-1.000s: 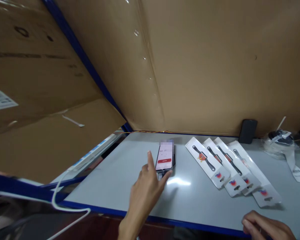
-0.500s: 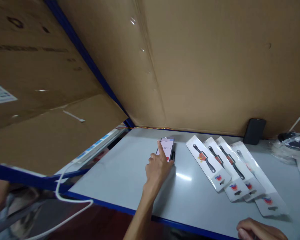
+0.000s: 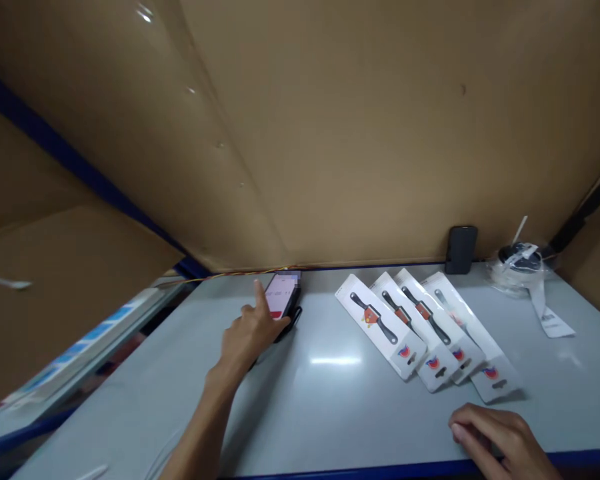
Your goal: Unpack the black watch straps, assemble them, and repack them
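Observation:
My left hand (image 3: 250, 327) is at a phone (image 3: 282, 293), index finger stretched out by the left side of the lit screen and thumb by its lower edge. Digits and a red button show on that screen; I cannot tell whether the fingertip touches it. A dark stand or grip juts out beside the phone. My right hand (image 3: 495, 433) rests near the table's front edge, its fingers curled in against the thumb, with nothing seen in them. Beyond it several flat white packages (image 3: 380, 325) lie fanned out and overlapping, each with a black-handled, red-centred spokeshave on it.
A second dark phone (image 3: 461, 250) leans upright against the cardboard back wall (image 3: 360, 133). To its right a clear plastic bag (image 3: 510, 277) holds a roll, with a white paper strip (image 3: 550, 320) trailing over the grey table (image 3: 330, 420). Thin wires (image 3: 230, 273) run along the back edge.
The view has turned to the right, so the table and everything on it appear farther left. My left hand has drawn slightly back from the phone screen. My right hand stays curled on the table.

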Demonstrator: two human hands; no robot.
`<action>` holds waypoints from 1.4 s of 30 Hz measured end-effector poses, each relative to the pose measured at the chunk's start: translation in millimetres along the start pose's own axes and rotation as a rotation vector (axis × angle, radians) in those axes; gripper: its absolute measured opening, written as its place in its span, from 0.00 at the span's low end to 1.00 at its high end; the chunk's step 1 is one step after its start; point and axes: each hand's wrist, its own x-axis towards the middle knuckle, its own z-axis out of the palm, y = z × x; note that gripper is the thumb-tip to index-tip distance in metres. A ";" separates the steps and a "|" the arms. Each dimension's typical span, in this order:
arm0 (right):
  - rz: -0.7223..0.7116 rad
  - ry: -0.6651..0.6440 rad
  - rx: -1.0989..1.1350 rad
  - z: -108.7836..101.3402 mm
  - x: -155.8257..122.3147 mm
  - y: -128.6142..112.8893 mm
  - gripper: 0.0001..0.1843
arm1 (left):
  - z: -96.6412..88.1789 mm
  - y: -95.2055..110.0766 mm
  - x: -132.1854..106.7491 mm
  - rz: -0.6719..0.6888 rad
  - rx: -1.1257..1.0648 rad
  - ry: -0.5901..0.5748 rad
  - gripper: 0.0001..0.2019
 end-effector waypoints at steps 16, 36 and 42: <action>0.184 -0.290 -0.665 12.7 119.6 -35.9 0.20 | 23.9 80.8 -79.0 0.684 -0.214 -0.193 0.32; 0.538 0.161 -0.692 -85.2 67.3 29.0 0.16 | 61.6 83.3 -75.6 1.075 -0.127 0.099 0.37; 0.514 0.161 -0.633 -84.8 108.2 51.3 0.18 | 76.0 80.7 -79.5 1.107 -0.099 0.022 0.37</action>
